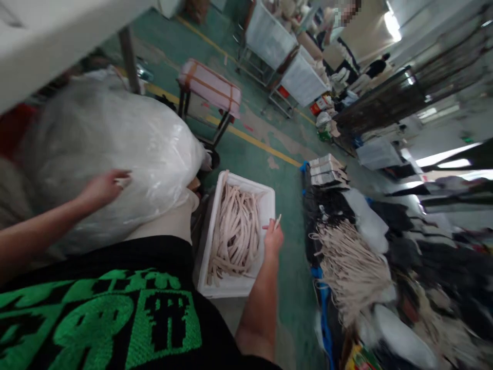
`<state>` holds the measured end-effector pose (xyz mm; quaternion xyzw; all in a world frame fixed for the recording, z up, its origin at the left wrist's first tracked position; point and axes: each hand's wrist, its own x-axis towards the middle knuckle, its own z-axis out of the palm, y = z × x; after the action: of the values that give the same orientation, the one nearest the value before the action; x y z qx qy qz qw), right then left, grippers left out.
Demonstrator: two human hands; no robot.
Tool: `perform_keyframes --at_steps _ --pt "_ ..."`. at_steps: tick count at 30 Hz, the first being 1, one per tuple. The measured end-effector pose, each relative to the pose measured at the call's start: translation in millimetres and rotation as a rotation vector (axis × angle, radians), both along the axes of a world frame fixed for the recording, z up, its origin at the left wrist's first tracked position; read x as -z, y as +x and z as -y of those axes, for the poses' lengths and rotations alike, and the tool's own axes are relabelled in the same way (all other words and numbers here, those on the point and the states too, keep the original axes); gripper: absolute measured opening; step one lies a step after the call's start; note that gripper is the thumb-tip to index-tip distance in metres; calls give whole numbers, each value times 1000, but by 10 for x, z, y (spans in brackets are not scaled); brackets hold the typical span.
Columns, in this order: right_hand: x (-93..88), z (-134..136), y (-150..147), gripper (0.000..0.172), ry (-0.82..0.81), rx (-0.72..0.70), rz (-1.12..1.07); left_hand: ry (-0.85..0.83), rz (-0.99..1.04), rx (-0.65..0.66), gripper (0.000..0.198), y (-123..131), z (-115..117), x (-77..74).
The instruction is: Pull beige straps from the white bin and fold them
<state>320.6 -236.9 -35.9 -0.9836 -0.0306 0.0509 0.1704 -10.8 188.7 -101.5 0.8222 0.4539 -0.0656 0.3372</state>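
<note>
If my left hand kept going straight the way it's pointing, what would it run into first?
Probably the large translucent plastic bag, which lies behind and beyond your left hand in the picture; the gap between them is unclear.

Just beside your right hand point(273, 235), the white bin point(266, 205) looks like smooth plastic with a soft sheen; the strips in it point(239, 221) look like matt cloth. Behind your left hand point(107, 189), the big bag point(162, 133) is thin, glossy, wrinkled plastic. Below that hand, your black shirt point(162, 249) is matt cloth with rough-textured green lettering point(194, 318). Right of your right hand, the green floor point(295, 288) looks smooth, the beige bundle point(352, 262) matt and clothlike.
</note>
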Motion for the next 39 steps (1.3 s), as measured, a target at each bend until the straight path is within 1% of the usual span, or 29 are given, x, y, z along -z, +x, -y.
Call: perform_keyframes --at_steps 1,2,3,6,8,10,12,13,14,16,18,19,20,23,26,28,29,32,34,36,38,39 --pt "26 -113 -32 39 28 -38 -7 -26 -2 44 66 51 138 -81" --pt "54 -237 -75 39 56 -78 -15 -91 -2 159 63 101 279 -129" --pt "81 -367 -131 39 84 -121 -25 -128 9 206 56 143 417 -144" --pt "144 -768 -388 41 160 -259 -59 -184 47 270 36 196 746 -75" --pt "165 -1022 -612 44 243 -359 -96 -191 70 291 31 181 842 -13" --pt "171 -1253 -854 51 369 -475 -159 -190 80 292 31 153 819 17" --pt "166 -1457 -1101 57 473 -604 -243 -177 65 266 33 126 706 9" --pt "160 -1546 -1222 56 489 -668 -285 -159 53 243 34 114 632 -5" --pt "154 -1624 -1338 54 484 -729 -321 -121 46 219 35 101 556 -25" --pt "143 -1747 -1550 48 434 -838 -381 9 52 171 34 67 419 -66" --pt "140 -1823 -1720 44 375 -916 -420 134 43 128 36 14 319 -94" --pt "142 -1845 -1785 44 346 -942 -437 154 14 108 37 -20 282 -99" --pt "147 -1858 -1837 44 320 -958 -450 140 -26 89 34 -57 254 -97" --pt "182 -1845 -1913 45 270 -963 -471 37 -120 40 9 -146 190 -68" --pt "250 -1782 -1909 50 304 -931 -476 3 -94 15 20 -116 124 -83" --pt "305 -1736 -1892 56 378 -882 -506 -57 -6 -12 23 -30 85 -165" --pt "328 -1721 -1884 59 426 -847 -534 -122 84 -51 25 18 77 -232" --pt "346 -1740 -1861 67 575 -717 -659 -390 475 -234 38 112 122 -523" --pt "294 -1820 -1842 70 653 -652 -750 -505 668 -307 46 108 205 -749" --pt "189 -1946 -1818 70 720 -630 -819 -551 734 -303 49 70 302 -954" --pt "46 -2097 -1793 71 778 -645 -855 -570 719 -237 47 29 391 -1102" --pt "-32 -2175 -1783 71 805 -659 -862 -577 698 -192 47 13 427 -1151"
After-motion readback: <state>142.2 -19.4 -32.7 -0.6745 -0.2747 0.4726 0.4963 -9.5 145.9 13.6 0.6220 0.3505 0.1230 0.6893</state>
